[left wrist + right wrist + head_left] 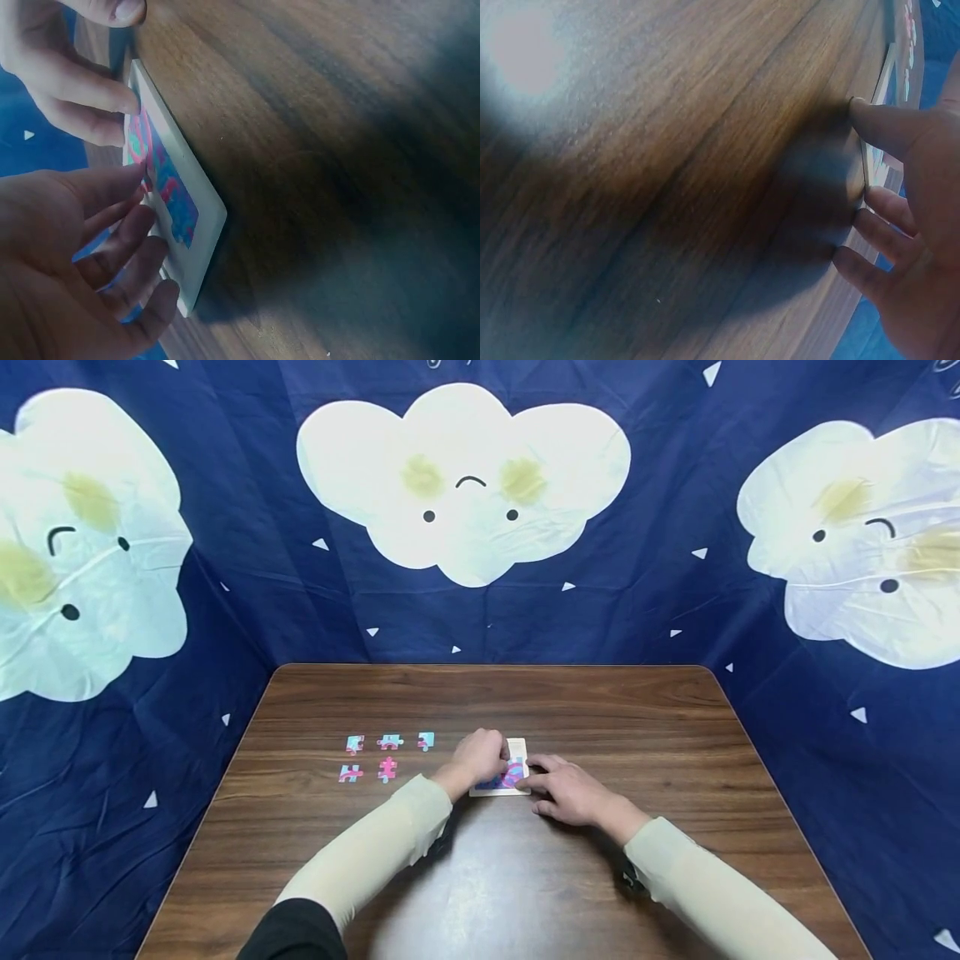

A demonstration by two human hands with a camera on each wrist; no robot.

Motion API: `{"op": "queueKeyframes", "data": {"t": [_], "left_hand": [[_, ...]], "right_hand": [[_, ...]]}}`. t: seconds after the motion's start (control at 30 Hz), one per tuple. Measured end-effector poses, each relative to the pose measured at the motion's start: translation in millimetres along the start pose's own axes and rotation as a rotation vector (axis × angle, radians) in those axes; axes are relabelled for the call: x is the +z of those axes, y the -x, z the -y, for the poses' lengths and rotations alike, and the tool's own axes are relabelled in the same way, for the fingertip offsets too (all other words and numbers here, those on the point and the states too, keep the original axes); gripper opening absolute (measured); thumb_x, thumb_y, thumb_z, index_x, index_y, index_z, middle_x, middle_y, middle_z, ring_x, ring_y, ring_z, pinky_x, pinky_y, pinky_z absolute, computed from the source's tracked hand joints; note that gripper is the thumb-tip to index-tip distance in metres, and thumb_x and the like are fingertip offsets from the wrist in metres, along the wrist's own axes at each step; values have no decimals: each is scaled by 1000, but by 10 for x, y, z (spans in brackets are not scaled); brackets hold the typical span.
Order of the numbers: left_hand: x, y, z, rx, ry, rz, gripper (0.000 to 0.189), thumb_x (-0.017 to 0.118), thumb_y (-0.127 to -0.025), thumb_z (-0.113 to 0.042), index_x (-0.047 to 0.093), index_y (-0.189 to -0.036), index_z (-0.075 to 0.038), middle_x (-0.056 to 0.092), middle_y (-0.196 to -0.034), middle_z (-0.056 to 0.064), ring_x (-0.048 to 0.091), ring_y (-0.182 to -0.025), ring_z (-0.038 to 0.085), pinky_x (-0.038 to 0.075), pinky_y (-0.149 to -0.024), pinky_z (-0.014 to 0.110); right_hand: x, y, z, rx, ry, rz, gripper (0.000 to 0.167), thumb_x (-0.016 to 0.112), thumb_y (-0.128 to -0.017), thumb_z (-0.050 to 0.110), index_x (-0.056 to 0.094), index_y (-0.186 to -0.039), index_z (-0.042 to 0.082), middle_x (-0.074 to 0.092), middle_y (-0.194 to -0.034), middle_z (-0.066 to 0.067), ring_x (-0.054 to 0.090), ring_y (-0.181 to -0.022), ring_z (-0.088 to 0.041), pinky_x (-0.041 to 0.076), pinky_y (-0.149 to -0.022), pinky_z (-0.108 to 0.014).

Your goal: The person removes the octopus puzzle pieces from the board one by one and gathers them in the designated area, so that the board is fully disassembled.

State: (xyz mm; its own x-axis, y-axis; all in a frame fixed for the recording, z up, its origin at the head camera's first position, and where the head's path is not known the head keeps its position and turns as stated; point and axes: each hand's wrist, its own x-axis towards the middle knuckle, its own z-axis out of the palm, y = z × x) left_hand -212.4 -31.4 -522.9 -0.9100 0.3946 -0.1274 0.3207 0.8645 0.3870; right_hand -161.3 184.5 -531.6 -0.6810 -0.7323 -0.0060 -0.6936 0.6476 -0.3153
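Note:
A small jigsaw puzzle tray (519, 747) with a pale rim lies flat on the table, partly filled with blue and pink pieces. My left hand (480, 757) is over its left side. In the left wrist view, the thumb and index finger pinch a small reddish puzzle piece (148, 180), mostly hidden by the fingertips, at the tray's surface. At the tray's right edge is my right hand (572, 793), its fingers spread and fairly straight. One of its fingertips rests on the tray, while the thumb is near the front corner.
Several loose puzzle pieces (390, 742) in pink and light blue lie in two rows left of the tray. The brown wooden table (600, 702) reaches back to a dark blue curtain (480, 618) with white clouds, which also hangs along both sides.

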Motion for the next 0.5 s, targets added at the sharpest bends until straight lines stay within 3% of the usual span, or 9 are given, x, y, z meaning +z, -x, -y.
{"op": "queueKeyframes", "data": {"t": [0.2,0.5], "left_hand": [[31,2,5,3,-64,-43,15,78,-82,-19,71,-69,-22,66,-70,-8,61,-69,12,55,-67,38],[87,-19,32,-7,-80,-36,18,76,-81,-20,68,-66,-25,65,-68,-11,62,-71,12,55,-70,44]], "right_hand": [[-14,1,8,7,-13,3,43,78,-90,30,70,-132,24,52,-148,-19,51,-135,-37,42,-111,-56],[-14,-8,7,25,4,2,45,79,-88,31,70,-132,24,54,-147,-17,51,-136,-36,42,-111,-55]]}}
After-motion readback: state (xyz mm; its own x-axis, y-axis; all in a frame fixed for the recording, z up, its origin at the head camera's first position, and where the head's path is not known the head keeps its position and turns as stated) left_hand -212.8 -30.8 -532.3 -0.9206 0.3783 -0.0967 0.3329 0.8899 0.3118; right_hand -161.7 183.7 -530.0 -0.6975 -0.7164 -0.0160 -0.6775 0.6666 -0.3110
